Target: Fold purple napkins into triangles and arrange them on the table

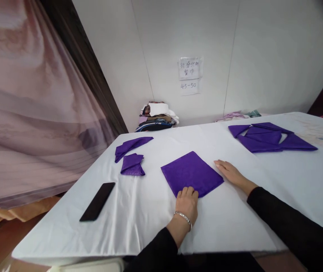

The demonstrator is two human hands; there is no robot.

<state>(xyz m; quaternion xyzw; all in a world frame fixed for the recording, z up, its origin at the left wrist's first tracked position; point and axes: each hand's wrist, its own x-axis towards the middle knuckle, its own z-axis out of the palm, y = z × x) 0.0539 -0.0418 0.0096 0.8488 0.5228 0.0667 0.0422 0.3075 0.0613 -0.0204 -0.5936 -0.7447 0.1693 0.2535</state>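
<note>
A purple cloth napkin (192,172), folded into a flat square, lies as a diamond on the white-covered table. At its near corner is my left hand (187,204), fingers curled down and closed on the edge; a silvery bracelet circles that wrist. My right hand (231,173) rests flat on the tablecloth beside the napkin's right corner, fingers stretched out and holding nothing. To the left are a small folded purple napkin (132,165) and, behind it, a long narrow folded one (133,145).
Several folded purple napkins (266,138) overlap at the back right. A flat black rectangular object (97,202) lies front left. Beyond the table's far edge is a stack of clothes (158,116). A pink curtain (37,94) hangs at left; paper signs (190,75) are on the wall.
</note>
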